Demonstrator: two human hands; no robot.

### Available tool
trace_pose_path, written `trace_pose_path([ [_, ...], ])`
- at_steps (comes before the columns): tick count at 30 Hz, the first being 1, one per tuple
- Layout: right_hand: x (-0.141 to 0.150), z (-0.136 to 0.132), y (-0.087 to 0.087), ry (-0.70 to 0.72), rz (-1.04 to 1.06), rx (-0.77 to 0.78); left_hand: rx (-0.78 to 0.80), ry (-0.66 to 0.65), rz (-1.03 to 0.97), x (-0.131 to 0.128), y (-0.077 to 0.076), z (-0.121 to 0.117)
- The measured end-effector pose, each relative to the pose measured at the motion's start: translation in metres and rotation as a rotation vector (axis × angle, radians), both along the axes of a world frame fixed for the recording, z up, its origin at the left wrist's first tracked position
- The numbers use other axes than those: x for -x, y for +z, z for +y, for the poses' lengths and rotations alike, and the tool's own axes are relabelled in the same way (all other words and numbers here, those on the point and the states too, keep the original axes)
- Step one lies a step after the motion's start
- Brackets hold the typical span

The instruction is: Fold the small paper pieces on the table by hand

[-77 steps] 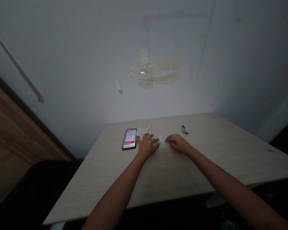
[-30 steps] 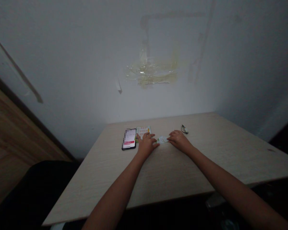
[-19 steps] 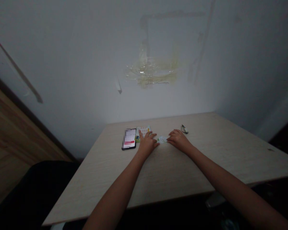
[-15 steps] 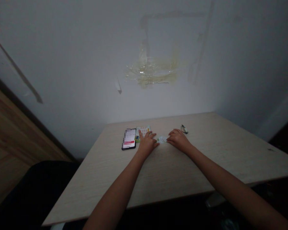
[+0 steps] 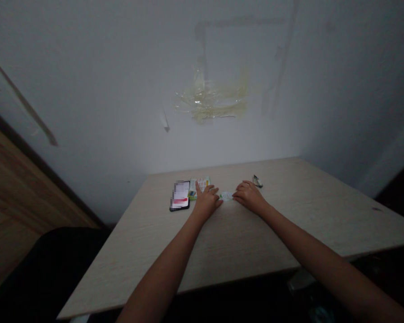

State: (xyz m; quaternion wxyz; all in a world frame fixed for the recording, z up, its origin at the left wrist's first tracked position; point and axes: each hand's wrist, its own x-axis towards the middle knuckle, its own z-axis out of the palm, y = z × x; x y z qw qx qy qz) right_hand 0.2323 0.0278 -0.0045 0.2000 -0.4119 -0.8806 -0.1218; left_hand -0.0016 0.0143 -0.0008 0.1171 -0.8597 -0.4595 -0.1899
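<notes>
With our left hand (image 5: 206, 204) and right hand (image 5: 251, 197), we are touching opposite ends of the small pale sheet (image 5: 226, 196) lying flat on the surface (image 5: 239, 237), though we cannot tell whether either grip is pinching it.

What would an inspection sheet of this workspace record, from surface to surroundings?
Surface: pale wood-grain table, a dark mark toward its right edge.
Things in hand: small pale printed sheet, flat between the hands.
Clutter: black-edged phone, screen lit; multicoloured printed packet beside it; small crumpled wrapper beyond the right hand.
Hands: left hand, fingers spread, at the sheet's left end; right fingertips at its right end, grip unclear.
Cables: nothing seen.
Surroundings: grey-white wall with yellowed clear tape; dim light.
</notes>
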Motion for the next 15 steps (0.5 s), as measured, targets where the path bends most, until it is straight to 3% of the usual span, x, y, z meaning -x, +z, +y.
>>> trace_pose_path([
  [15,0.0009,-0.005,0.0023,-0.025,0.06,0.052,0.042,0.026,-0.053,-0.0079,0.0004,-0.0029],
])
